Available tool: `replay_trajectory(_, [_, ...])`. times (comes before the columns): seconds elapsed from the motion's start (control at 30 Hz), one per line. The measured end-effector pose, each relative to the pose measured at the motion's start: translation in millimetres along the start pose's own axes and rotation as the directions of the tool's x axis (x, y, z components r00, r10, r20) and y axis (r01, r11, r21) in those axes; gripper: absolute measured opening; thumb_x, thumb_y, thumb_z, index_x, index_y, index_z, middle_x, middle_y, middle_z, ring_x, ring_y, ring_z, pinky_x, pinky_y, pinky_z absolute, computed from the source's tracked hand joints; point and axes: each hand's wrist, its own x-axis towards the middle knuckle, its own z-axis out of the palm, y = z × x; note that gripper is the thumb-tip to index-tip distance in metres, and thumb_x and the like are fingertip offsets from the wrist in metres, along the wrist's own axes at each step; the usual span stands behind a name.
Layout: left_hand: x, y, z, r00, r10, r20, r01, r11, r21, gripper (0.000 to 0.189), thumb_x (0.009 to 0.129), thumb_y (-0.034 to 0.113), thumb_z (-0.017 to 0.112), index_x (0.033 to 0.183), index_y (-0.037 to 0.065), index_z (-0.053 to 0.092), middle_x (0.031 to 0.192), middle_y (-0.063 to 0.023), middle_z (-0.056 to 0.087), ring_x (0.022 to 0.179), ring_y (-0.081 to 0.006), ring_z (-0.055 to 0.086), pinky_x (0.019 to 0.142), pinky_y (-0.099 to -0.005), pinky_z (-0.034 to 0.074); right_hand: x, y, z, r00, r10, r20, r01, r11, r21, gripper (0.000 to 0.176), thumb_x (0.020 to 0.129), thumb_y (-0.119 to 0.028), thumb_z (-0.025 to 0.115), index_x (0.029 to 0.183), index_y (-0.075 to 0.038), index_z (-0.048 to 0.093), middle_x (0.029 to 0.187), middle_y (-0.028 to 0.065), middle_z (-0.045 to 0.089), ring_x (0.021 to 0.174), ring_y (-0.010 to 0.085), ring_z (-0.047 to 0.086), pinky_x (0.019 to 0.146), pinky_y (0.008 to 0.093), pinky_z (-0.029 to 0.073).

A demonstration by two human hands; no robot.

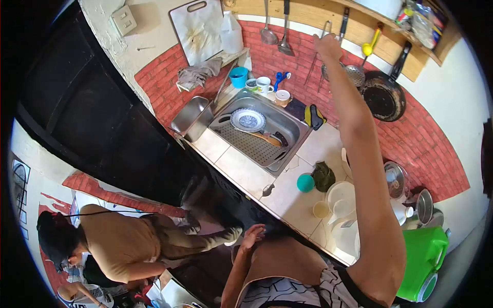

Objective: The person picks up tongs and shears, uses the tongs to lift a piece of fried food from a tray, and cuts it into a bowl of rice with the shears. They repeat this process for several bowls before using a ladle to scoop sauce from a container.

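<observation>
My right hand [328, 47] is raised to the wall rack, its fingers closed around metal tongs [310, 69]. The top loop shows above my fist and two thin legs hang below it. Close beside it hang a black-handled utensil [344, 21], a slotted skimmer [355, 75] and a yellow-handled ladle [367, 49]. To the left are a metal ladle [268, 36] and a black-handled turner [285, 47]. My left hand [253, 236] hangs low in front of my body, fingers loosely apart, with nothing in it.
A sink [290, 154] holds a patterned plate [248, 119] and a wooden-looking utensil. White dishes [341, 195] and a teal cup [305, 183] stand on the tiled counter [246, 172]. A frying pan [382, 97] hangs right. A green jug [423, 256] and another person [120, 241] are nearby.
</observation>
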Motion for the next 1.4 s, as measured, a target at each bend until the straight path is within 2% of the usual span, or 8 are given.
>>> replay_trajectory(0.6, [26,45,-44,0.994,0.036,0.100,-0.038,0.999,0.023,0.034,0.093,0.027,0.066,0.125,0.013,0.066,0.105,-0.0004,0.069,0.084,-0.0088,0.061,0.071,-0.0240,0.048,86,27,50,0.957,-0.205,-0.204,0.170,0.969,-0.176,0.064,0.085,-0.060,0.057,0.097,0.000,0.075,0.094,0.0279,0.071,0.096,0.0395,0.070,0.084,0.0487,0.054])
replay_trajectory(0.93, [-1,266,6,0.811,0.403,0.425,-0.483,0.871,0.095,0.037,0.103,0.025,0.055,0.129,-0.001,0.060,0.119,-0.0107,0.067,0.107,-0.0175,0.064,0.092,-0.0321,0.050,-192,-22,11,0.987,0.004,-0.162,0.058,0.926,0.373,0.062,0.091,-0.057,0.060,0.121,-0.003,0.064,0.085,0.0293,0.071,0.078,0.0385,0.072,0.078,0.0587,0.053])
replay_trajectory(0.97, [2,286,13,0.765,0.426,0.483,-0.472,0.881,-0.032,0.047,0.105,0.032,0.050,0.139,0.000,0.049,0.124,-0.0137,0.065,0.110,-0.0231,0.064,0.097,-0.0369,0.048,-258,-27,-15,0.939,-0.050,-0.339,0.160,0.939,0.305,0.048,0.085,-0.048,0.065,0.080,-0.001,0.068,0.076,0.0215,0.069,0.071,0.0354,0.067,0.068,0.0447,0.053])
replay_trajectory(1.0, [-2,304,24,0.708,0.461,0.535,-0.449,0.878,-0.163,0.060,0.106,0.042,0.044,0.148,0.001,0.039,0.131,-0.0179,0.062,0.116,-0.0279,0.062,0.102,-0.0417,0.045,-300,-27,-23,0.835,-0.051,-0.548,0.328,0.846,0.420,0.036,0.082,-0.033,0.074,0.073,-0.002,0.059,0.066,0.0147,0.063,0.054,0.0270,0.058,0.056,0.0403,0.048])
replay_trajectory(1.03, [-6,325,34,0.685,0.425,0.592,-0.392,0.900,-0.192,0.070,0.105,0.049,0.039,0.155,0.001,0.030,0.146,-0.0206,0.050,0.128,-0.0304,0.054,0.107,-0.0430,0.041,-351,-28,-46,0.937,0.032,-0.348,0.176,0.816,0.550,0.037,0.081,-0.026,0.075,0.105,0.000,0.061,0.068,0.0193,0.066,0.064,0.0380,0.068,0.057,0.0447,0.052])
replay_trajectory(1.13, [-19,350,73,0.627,0.246,0.739,0.147,0.894,-0.423,0.079,0.103,0.056,0.039,0.159,0.002,0.020,0.158,-0.0214,0.037,0.138,-0.0337,0.046,0.111,-0.0446,0.038,-466,-14,-83,0.953,0.208,-0.222,0.022,0.682,0.731,0.029,0.084,-0.018,0.075,0.103,-0.002,0.059,0.067,0.0106,0.062,0.058,0.0187,0.062,0.057,0.0357,0.050])
replay_trajectory(1.23, [-65,342,111,0.596,0.295,0.746,0.187,0.853,-0.487,0.075,0.105,0.048,0.044,0.158,0.002,0.020,0.152,-0.0167,0.044,0.128,-0.0302,0.053,0.107,-0.0439,0.041,-559,-7,-110,0.911,0.412,0.007,-0.174,0.369,0.913,0.018,0.090,-0.010,0.071,0.103,-0.006,0.060,0.072,-0.0004,0.062,0.064,0.0078,0.061,0.059,0.0267,0.049])
replay_trajectory(1.4, [-116,287,153,0.258,0.274,0.926,0.275,0.898,-0.342,0.057,0.106,0.025,0.050,0.154,0.004,0.027,0.124,-0.0066,0.055,0.098,-0.0183,0.056,0.090,-0.0362,0.048,-677,12,-175,0.927,0.376,-0.016,-0.061,0.193,0.979,0.051,0.093,-0.012,0.069,0.138,0.001,0.051,0.107,0.0180,0.068,0.086,0.0181,0.068,0.072,0.0314,0.057])
